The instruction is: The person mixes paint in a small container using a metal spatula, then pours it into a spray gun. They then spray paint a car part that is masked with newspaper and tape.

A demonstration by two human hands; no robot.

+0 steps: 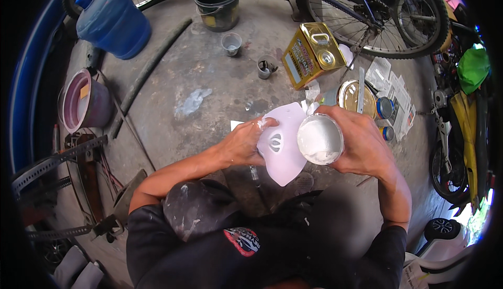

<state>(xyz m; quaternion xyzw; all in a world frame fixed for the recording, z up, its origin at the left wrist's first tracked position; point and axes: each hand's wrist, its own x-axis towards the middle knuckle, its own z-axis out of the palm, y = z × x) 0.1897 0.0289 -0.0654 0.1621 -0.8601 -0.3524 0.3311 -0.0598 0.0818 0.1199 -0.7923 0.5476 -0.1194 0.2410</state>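
Note:
My left hand [241,143] grips a pale pink plastic piece [284,166] with a slotted opening, its thumb over the near left edge. My right hand [365,143] is wrapped round a clear cup [319,138] of white material, tilted toward me just right of the pink piece; white smears are on the fingers. Just beyond my right hand stand a round tin [350,98] with a flat blade [361,85] on its lid, two small blue tins [384,108] and newspaper sheets [401,116].
Ahead are a gold metal can [309,58], small cups [230,44], a black bucket [217,6] and bicycles [361,11]. On the left are a blue water jug [115,24], a pink bucket [85,100], a long hose [152,64] and metal rails [63,160]. Clutter [463,132] lines the right.

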